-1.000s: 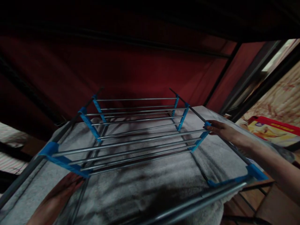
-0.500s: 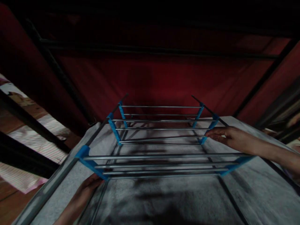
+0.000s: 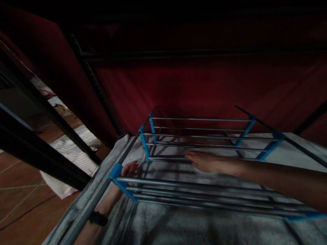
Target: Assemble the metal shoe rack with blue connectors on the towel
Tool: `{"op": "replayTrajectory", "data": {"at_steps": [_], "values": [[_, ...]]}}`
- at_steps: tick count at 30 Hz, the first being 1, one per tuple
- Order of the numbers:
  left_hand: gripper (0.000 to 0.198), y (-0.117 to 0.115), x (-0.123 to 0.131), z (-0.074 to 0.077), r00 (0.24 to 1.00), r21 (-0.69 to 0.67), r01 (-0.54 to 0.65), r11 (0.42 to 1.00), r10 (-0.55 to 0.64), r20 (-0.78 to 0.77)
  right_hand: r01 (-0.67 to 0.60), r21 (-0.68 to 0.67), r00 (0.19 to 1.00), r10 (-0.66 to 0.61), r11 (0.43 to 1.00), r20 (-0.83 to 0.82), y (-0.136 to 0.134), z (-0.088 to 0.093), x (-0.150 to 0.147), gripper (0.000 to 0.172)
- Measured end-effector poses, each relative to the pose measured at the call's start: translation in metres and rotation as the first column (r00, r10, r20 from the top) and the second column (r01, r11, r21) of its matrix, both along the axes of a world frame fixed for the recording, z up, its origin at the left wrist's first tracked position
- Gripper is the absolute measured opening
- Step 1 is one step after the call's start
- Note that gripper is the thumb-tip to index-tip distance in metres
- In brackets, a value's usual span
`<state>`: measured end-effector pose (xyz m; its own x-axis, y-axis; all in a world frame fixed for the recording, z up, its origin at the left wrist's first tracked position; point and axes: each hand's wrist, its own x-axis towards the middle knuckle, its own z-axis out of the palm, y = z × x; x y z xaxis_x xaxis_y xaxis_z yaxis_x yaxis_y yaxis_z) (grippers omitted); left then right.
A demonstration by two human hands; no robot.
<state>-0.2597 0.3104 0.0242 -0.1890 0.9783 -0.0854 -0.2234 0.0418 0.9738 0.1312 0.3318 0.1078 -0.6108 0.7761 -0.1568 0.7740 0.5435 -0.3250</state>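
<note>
A: So, there's only the head view here. Where's the rack (image 3: 191, 185) sitting?

B: On the grey blanket (image 3: 163, 221), with a red cloth (image 3: 191, 95) hanging on the far side. Rods run left to right, side poles go near to far. The right hand (image 3: 204, 161) comes in from the right, fingertips at a low rod (image 3: 166, 159) of the middle tier. Looks like contact, but I can't tell if the fingers wrap it.

A: Which way does that rod lie from the grip?

B: Off to the left, to the middle blue bracket (image 3: 144, 144). A bit more shows right of the hand too, past the forearm (image 3: 260, 175). Long axis is sideways, roughly in line with that arm. Right hand's the nearer one, easily.

A: And the left hand (image 3: 130, 169)?

B: Right by the left pole (image 3: 130, 147), a bit farther in than the near bracket (image 3: 117, 170). Fingers loosely curled and apart, nothing visible in them. Can't tell if it's touching the bracket, too dim. The rod's left end is near it, to the right and slightly farther.
</note>
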Motion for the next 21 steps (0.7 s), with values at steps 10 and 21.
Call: {"op": "replayTrajectory", "data": {"at_steps": [10, 21], "values": [[0.054, 0.046, 0.040, 0.024, 0.969, 0.146, 0.245, 0.958, -0.239, -0.060, 0.075, -0.008, 0.991, -0.075, 0.997, -0.107, 0.048, -0.051, -0.088, 0.053], [0.038, 0.061, 0.048, 0.029, 0.947, 0.153, 0.301, 0.941, -0.276, -0.163, 0.064, 0.080, 0.968, -0.042, 0.995, -0.246, 0.053, -0.068, -0.105, 0.032]]}}
